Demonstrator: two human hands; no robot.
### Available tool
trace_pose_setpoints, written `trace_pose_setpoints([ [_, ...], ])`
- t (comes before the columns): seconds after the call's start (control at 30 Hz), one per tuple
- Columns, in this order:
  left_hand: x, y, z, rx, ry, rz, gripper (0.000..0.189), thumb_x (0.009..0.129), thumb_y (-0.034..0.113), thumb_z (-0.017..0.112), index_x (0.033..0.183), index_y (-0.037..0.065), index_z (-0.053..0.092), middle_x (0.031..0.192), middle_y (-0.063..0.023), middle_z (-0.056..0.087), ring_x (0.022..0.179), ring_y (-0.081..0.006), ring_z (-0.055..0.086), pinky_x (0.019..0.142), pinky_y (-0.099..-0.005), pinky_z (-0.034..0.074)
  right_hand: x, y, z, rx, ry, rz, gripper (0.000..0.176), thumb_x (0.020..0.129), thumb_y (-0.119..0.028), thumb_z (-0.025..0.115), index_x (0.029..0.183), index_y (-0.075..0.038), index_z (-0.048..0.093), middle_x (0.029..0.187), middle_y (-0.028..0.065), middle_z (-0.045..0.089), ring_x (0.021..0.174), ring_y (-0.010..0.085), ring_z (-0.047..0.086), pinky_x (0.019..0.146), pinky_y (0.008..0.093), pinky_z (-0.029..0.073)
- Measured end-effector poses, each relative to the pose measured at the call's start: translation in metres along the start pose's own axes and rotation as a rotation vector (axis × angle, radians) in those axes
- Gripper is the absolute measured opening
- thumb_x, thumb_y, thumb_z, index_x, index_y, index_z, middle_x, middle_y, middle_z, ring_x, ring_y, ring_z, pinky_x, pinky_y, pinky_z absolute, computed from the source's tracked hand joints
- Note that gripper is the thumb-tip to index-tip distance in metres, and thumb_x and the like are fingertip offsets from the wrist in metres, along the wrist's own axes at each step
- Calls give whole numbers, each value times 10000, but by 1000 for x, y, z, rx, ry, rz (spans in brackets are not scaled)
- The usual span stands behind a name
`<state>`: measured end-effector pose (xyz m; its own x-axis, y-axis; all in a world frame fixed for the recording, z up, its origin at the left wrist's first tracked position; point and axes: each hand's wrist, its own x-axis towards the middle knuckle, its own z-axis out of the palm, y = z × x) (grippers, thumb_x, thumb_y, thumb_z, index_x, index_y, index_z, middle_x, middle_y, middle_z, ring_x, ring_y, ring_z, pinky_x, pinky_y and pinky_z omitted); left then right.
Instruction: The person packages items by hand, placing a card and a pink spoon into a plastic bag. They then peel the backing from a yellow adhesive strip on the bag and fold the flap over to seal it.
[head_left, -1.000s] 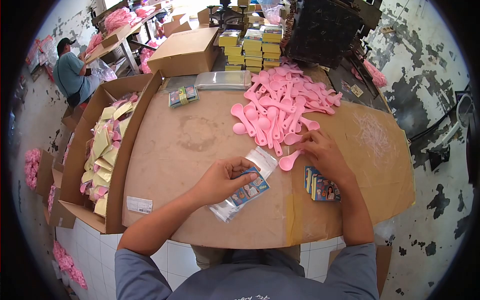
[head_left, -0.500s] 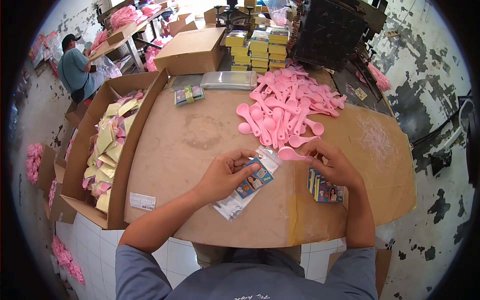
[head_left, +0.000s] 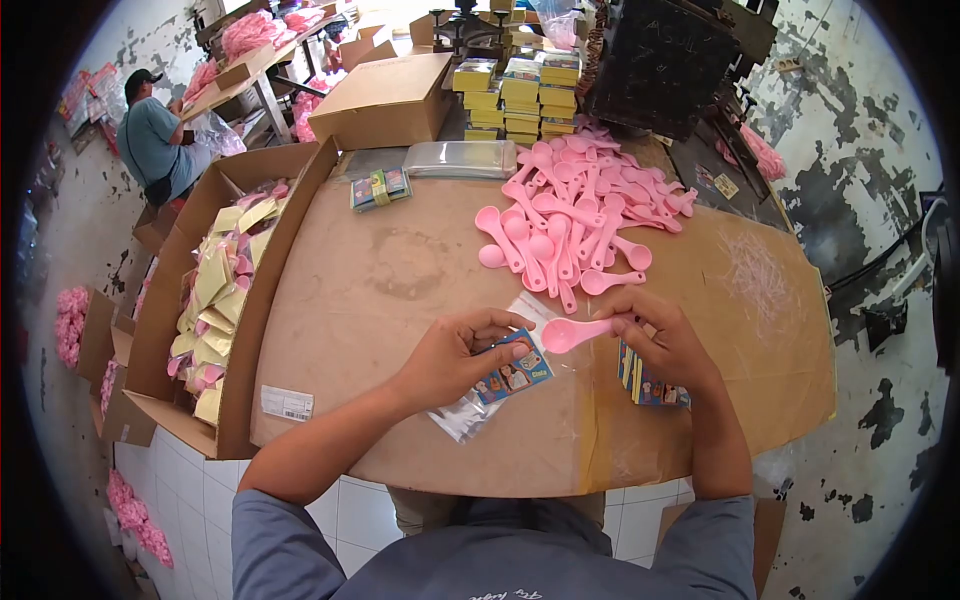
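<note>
Head view: a brown worktop (head_left: 370, 330) carries a pile (head_left: 570, 215) of pink spoons; every place below is taken from that pile, as the camera sees it.
Left hand (head_left: 460, 352): on the near side, to the left, thumb and fingers clamped on a card.
Card (head_left: 518, 374): near side, blue and printed, lying over a bag.
Bag (head_left: 464, 416): near side, clear plastic; whether the left hand grips it too, I cannot tell.
Right hand (head_left: 652, 338): just on the near side, to the right, thumb and fingertips pinched on a spoon's handle.
Spoon (head_left: 567, 335): near side, between the hands, bowl toward the card; whether they touch is unclear.
Spare cards (head_left: 660, 391): near side, to the right, partly hidden by the right hand.
Bundle (head_left: 380, 188): to the left, banded.
Yellow stacks (head_left: 522, 92): behind, to the left.
Carton (head_left: 240, 405): well to the left, open, full of packets (head_left: 212, 278).
Strands (head_left: 757, 268): to the right, thin and pale.
</note>
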<state>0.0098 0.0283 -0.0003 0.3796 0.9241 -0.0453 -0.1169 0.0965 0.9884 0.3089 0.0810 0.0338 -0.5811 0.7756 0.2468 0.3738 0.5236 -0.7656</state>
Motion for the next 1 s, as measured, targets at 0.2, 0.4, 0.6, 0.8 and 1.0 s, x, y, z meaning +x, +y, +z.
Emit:
trace_pose_setpoints([
  [0.2, -2, 5, 0, 41, -26, -46, 290, 1033, 109, 665, 1276, -48, 654, 1135, -112, 756, 1041, -107, 700, 869, -266, 587, 2, -8, 4, -52, -38, -62, 182, 949, -38, 638, 1121, -23, 695, 931, 78, 644, 836, 188, 622, 727, 320, 510],
  [0.4, -2, -9, 2, 72, -57, 40, 279, 1036, 107, 658, 1265, -51, 671, 1132, -106, 760, 1045, -120, 708, 894, -274, 579, 2, -39, 20, -192, -63, -122, 265, 929, -40, 648, 1193, -46, 673, 1080, 144, 633, 979, 283, 651, 847, 387, 529],
  [0.6, -6, -3, 6, 2, -105, 42, 257, 1039, 96, 651, 1251, -50, 668, 1112, -72, 753, 1026, -100, 697, 899, -270, 558, 9, -59, 48, 163, -145, -191, 519, 1008, -158, 568, 1502, -36, 468, 1488, 191, 513, 1411, 336, 468, 1160, 450, 361],
  [0.8, -10, 10, -1, -150, -243, -23, 278, 1036, 154, 672, 1267, 0, 654, 1083, -60, 738, 921, -82, 690, 813, -266, 555, 19, -58, 47, 895, -302, -40, 491, 1028, -131, 534, 1503, -39, 452, 1522, 158, 501, 1450, 277, 421, 1204, 436, 302],
  [1.0, -12, 4, 3, -210, -297, 48, 292, 1057, 167, 639, 1294, -4, 639, 1228, -77, 710, 1110, -110, 653, 967, -280, 514, 20, -76, 30, 168, -198, -361, 186, 897, -62, 744, 1079, -68, 706, 1177, 97, 669, 1123, 265, 636, 961, 419, 493],
])
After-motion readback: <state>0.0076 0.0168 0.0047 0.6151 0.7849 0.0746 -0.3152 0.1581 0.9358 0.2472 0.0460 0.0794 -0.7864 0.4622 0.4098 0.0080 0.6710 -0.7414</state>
